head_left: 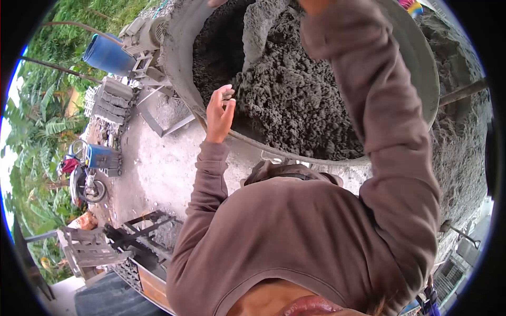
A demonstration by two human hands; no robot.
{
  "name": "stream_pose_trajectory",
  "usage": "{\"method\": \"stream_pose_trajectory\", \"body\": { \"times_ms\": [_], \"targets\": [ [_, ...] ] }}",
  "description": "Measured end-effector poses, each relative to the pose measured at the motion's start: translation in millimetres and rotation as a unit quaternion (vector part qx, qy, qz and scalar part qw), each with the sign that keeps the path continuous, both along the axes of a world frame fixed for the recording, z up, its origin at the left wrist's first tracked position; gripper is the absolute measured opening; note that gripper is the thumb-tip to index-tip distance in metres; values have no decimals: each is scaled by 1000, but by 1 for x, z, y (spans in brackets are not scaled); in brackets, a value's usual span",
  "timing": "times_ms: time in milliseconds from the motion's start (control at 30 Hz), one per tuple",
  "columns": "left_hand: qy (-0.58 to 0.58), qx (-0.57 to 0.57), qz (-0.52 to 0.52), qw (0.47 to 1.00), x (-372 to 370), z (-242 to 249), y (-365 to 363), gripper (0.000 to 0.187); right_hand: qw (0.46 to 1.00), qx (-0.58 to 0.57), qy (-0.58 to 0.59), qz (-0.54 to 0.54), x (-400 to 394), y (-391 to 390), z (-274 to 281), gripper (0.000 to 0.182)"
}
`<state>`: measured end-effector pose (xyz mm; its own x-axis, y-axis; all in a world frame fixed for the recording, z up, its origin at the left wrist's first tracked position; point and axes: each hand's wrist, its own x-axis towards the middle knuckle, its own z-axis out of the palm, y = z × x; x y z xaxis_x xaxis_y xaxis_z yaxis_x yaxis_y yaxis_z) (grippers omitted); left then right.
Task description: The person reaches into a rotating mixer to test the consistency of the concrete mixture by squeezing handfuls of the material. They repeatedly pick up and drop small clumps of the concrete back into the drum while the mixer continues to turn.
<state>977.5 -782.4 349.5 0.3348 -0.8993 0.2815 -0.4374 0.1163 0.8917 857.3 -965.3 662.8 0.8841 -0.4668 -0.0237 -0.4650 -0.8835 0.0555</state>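
A wide round mixer pan [182,68] in front of me holds a heap of damp grey concrete mix [300,100]. My left hand [217,115] is over its near left rim, fingers curled in toward the thumb around a small grey lump [227,95]. My right arm stretches across the pan to the top edge of the view. Only the wrist end of my right hand [317,5] shows there; its fingers are out of view. A thick grey-coated mixer part [258,34] rises out of the mix between my hands. Bare fingertips [215,2] show at the top edge.
A motor [150,32] and a blue barrel [108,55] stand left of the pan. Farther off are stacked blocks [113,100], a motorbike [87,184] and a blue container [101,157]. A metal frame [142,231] stands lower left. A grey heap [458,152] lies right, with a handle [464,92] across it.
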Motion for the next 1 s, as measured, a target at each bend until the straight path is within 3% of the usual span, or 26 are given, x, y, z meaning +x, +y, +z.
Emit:
{"method": "stream_pose_trajectory", "body": {
  "times_ms": [67,100,133,167,200,267,300,367,467,533,600,633,667,700,733,800,833,933,1000],
  "targets": [
    [-2,-58,41,998,8,-13,-1,31,982,-5,-168,85,19,-28,-63,54],
    [15,-43,57,997,8,-13,-2,39,984,5,-156,88,10,-25,-73,54],
    [16,-23,74,997,7,-13,-1,34,987,98,-101,73,-10,-21,-85,53],
    [-35,-46,75,995,7,-13,-1,32,979,191,-48,55,-30,-22,-98,53],
    [-90,-67,70,991,8,-12,-1,30,976,210,-23,53,-47,-29,-120,52],
    [-74,-44,71,994,2,-6,-2,29,974,225,-27,20,-87,-17,-147,46],
    [-5,-45,76,996,-1,-4,-3,27,974,226,-31,-6,-109,-9,-153,40],
    [65,-9,84,994,-3,-4,-3,32,966,247,-66,30,-156,0,-153,47],
    [100,30,89,990,-10,6,-5,42,950,305,-56,-27,-212,16,-154,47],
    [28,-32,102,994,-10,1,-6,48,930,337,-131,-72,-243,28,-164,45],
    [-185,-42,96,977,-7,4,-5,50,915,355,-144,-129,-268,35,-187,44],
    [-181,-36,93,978,-8,5,-4,50,899,369,-159,-177,-277,40,-199,44],
    [-99,5,70,993,-9,7,-4,49,897,373,-155,-180,-284,45,-211,44],
    [-19,43,49,998,-10,8,-5,48,864,403,-162,-255,-289,48,-223,45],
    [-18,46,50,998,-11,8,-7,48,825,428,-169,-327,-291,51,-232,45],
    [-97,32,129,986,-13,8,-11,50,810,437,-180,-348,-285,55,-245,46],
    [-199,26,124,972,-9,5,-10,50,811,409,-182,-376,-286,57,-257,46],
    [-141,56,126,980,-9,3,-11,50,812,369,-191,-409,-283,58,-289,48],
    [-148,80,104,980,-9,2,-11,54,842,314,-103,-427,-280,54,-307,48]
  ]
}}
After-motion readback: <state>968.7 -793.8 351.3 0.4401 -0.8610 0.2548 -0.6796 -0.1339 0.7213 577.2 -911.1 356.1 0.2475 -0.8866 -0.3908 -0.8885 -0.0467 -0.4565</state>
